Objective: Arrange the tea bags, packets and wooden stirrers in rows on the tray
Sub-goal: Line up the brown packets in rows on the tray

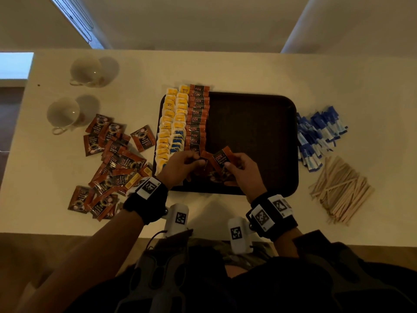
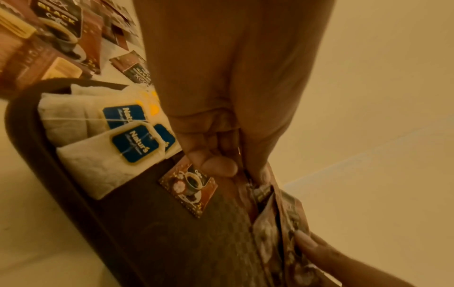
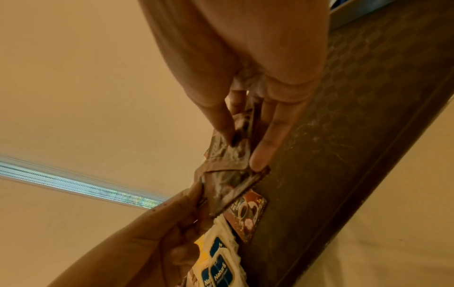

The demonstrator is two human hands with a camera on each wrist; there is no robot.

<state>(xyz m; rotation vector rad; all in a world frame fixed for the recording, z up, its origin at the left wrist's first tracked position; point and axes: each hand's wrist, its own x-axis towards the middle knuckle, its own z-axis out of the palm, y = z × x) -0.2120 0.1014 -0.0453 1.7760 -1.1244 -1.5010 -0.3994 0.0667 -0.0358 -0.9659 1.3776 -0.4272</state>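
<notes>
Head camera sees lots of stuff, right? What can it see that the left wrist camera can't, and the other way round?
Only the head view shows the two cups, the blue packets and the wooden stirrers. Only the left wrist view shows the tea tags' word "Nature's". Both show the tray, the tea bags, the loose coffee packets, and both hands, left hand and right hand, gripping coffee packets.
</notes>
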